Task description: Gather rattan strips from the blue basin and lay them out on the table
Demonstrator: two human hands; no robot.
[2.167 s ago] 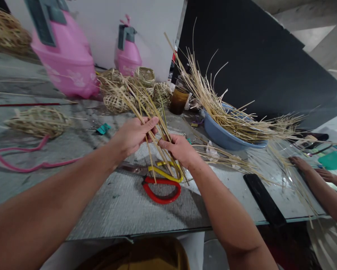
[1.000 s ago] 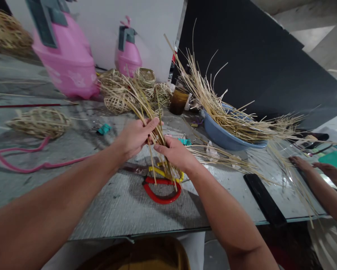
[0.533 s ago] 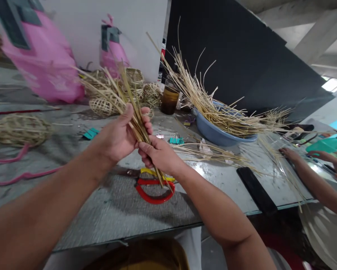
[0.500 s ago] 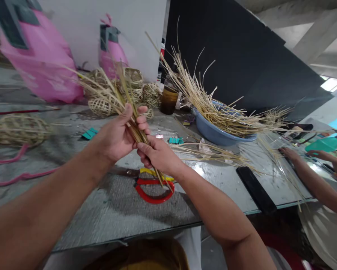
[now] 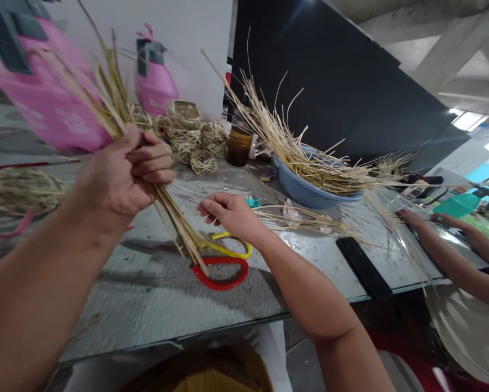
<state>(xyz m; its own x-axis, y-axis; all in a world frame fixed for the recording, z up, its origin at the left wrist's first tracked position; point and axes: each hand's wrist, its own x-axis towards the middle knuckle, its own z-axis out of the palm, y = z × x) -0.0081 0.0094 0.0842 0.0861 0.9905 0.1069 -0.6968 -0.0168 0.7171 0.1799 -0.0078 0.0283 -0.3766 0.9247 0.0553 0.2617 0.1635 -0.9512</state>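
Observation:
My left hand (image 5: 126,171) is wrapped round a bundle of bamboo strips (image 5: 173,215), which fans out above the fist and points down to the right below it. The lower ends lie over scissors (image 5: 224,287) with one red and one yellow handle. My right hand (image 5: 224,211) has come off the bundle and hangs just right of it, above the yellow handle. Its fingers are curled, thumb close to them; whether they hold a thin strip cannot be made out.
A blue basin (image 5: 310,188) heaped with strips, a brown jar (image 5: 239,144), woven balls (image 5: 185,130) and pink spray bottles (image 5: 157,87) stand behind. A black phone (image 5: 362,267) lies at the right edge. Another person's hands (image 5: 411,218) are at the far right.
My left hand has moved left and closed round the bundle, carrying it along. My right hand has let go of the lower strips and stays near the scissors.

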